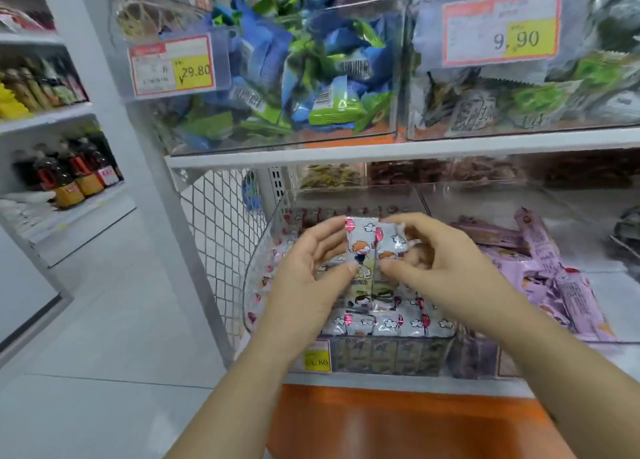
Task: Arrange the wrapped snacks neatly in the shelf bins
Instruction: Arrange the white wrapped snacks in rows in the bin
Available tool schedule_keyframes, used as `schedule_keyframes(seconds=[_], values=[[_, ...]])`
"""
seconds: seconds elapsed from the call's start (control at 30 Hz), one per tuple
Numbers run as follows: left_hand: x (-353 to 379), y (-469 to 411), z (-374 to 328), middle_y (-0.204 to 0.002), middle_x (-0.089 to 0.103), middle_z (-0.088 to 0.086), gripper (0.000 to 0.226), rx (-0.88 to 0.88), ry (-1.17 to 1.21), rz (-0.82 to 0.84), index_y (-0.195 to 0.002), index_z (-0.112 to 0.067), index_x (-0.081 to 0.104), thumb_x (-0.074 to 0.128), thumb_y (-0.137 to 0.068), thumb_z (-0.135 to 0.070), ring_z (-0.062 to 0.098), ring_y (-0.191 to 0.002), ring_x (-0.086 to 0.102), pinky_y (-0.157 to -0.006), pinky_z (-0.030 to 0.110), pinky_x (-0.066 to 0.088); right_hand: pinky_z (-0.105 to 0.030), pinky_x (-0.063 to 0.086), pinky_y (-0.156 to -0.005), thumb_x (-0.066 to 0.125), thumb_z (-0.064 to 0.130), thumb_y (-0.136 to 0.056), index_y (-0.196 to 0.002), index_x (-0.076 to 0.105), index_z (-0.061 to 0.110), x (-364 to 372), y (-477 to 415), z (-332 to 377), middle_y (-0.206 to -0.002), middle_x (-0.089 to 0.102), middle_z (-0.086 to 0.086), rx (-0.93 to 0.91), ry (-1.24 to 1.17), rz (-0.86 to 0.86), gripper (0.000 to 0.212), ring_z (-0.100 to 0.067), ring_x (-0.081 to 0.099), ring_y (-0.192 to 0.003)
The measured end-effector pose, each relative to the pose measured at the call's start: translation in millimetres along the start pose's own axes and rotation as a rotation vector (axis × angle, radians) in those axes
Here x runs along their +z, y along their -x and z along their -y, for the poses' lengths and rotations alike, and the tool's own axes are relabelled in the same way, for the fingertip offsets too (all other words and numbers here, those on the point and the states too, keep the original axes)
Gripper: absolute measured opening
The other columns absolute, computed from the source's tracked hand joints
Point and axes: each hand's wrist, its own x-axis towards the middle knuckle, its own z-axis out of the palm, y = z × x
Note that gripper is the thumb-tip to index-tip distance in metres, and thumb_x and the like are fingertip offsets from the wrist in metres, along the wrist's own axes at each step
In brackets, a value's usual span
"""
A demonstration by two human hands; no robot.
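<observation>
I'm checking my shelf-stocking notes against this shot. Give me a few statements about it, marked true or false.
1. The left hand and right hand both hold cartoon-print packets over the lower clear bin. True.
2. The packets right of that bin are blue. False: they are purple packets.
3. The upper left price tag reads 29.80. True.
4. The upper right price tag also reads 29.80. False: it reads 9.90.

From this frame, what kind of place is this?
Most likely a shop's snack aisle: clear shelf bins full of wrapped snacks, price tags on the bin fronts, and bottles shelved to the left.
</observation>
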Motion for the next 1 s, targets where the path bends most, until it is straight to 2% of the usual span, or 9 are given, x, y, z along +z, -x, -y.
schedule_keyframes(seconds=[0.1,0.27,0.47,0.6,0.63,0.7,0.77,0.83,1.0], values=[[0.8,6.4,0.3,-0.112,0.053,-0.029,0.048,0.045,-0.03,-0.002,-0.111,-0.044,0.05,0.06,-0.088,-0.003,-0.021,-0.107,0.047,-0.079,0.003,0.043,-0.013,0.039,-0.046,0.07,0.038,-0.078,-0.106,0.052,0.045,2.7,0.5,9.7,-0.062,0.057,-0.008,0.006,0.073,0.019,0.034,-0.007,0.046,-0.046],[-13.7,9.8,-3.1,-0.119,0.056,-0.028,0.05,0.144,-0.093,-0.03,-0.112,-0.05,0.052,0.059,-0.089,-0.006,-0.014,-0.116,0.046,-0.092,0.012,0.043,-0.01,0.039,-0.051,0.069,0.036,-0.08,-0.094,0.058,0.041,11.5,-1.4,30.7,-0.075,0.065,0.024,-0.081,0.166,0.016,0.018,0.005,0.055,-0.052],[-36.6,4.9,-6.0,-0.121,0.053,-0.03,0.048,0.159,-0.165,-0.035,-0.125,-0.036,0.05,0.057,-0.089,-0.004,-0.019,-0.114,0.044,-0.086,-0.002,0.034,-0.007,0.039,-0.064,0.065,0.033,-0.085,-0.098,0.058,0.037,30.4,-22.2,38.9,-0.079,0.063,0.024,-0.11,0.314,0.115,0.015,0.012,0.057,-0.073],[-54.8,-5.7,3.5,-0.117,0.053,-0.024,0.046,0.118,-0.238,-0.177,-0.125,-0.04,0.05,0.056,-0.09,-0.011,0.0,-0.108,0.054,-0.09,0.023,0.048,-0.01,0.039,-0.06,0.063,0.032,-0.087,-0.097,0.062,0.023,36.8,-51.2,32.8,-0.081,0.066,0.012,-0.104,0.26,-0.088,0.013,0.008,0.055,-0.065],[-60.4,-7.9,8.4,-0.118,0.053,-0.023,0.043,0.092,-0.241,-0.232,-0.124,-0.039,0.051,0.055,-0.091,-0.012,0.001,-0.108,0.054,-0.091,0.019,0.045,-0.012,0.04,-0.055,0.062,0.03,-0.088,-0.092,0.06,0.02,38.9,-62.1,30.1,-0.075,0.065,0.007,-0.064,0.199,-0.156,0.011,0.007,0.055,-0.058],[-70.5,-12.3,19.8,-0.125,0.052,-0.019,0.038,0.004,-0.247,-0.316,-0.123,-0.037,0.053,0.053,-0.093,-0.013,-0.007,-0.103,0.05,-0.077,-0.001,0.037,-0.01,0.045,-0.053,0.061,0.026,-0.09,-0.098,0.056,0.016,46.4,-86.9,21.5,-0.079,0.065,0.004,0.094,-0.021,-0.172,0.015,0.007,0.059,-0.05],[-76.8,-17.0,31.5,-0.133,0.049,-0.015,0.038,-0.092,-0.23,-0.321,-0.125,-0.034,0.052,0.05,-0.094,-0.012,-0.015,-0.08,0.054,-0.058,0.0,0.04,-0.019,0.054,-0.058,0.061,0.027,-0.09,-0.117,0.052,0.013,54.9,-114.6,6.7,-0.101,0.069,-0.002,0.24,-0.159,-0.134,0.032,-0.006,0.069,-0.06],[-80.0,-21.1,41.7,-0.135,0.047,-0.012,0.038,-0.145,-0.194,-0.306,-0.126,-0.032,0.052,0.05,-0.094,-0.011,-0.025,-0.066,0.048,-0.052,-0.001,0.039,-0.022,0.055,-0.058,0.061,0.034,-0.089,-0.117,0.053,0.018,60.9,-134.7,-7.5,-0.109,0.067,0.0,0.282,-0.055,-0.104,0.033,-0.012,0.07,-0.067],[-83.9,-27.0,51.9,-0.128,0.053,-0.014,0.034,-0.22,-0.074,-0.265,-0.123,-0.033,0.054,0.051,-0.095,-0.014,-0.013,-0.087,0.055,-0.054,0.002,0.038,-0.016,0.044,-0.059,0.055,0.036,-0.093,-0.112,0.057,0.018,67.9,-152.3,-21.8,-0.097,0.067,0.002,0.24,0.154,0.056,0.027,-0.002,0.065,-0.065]])
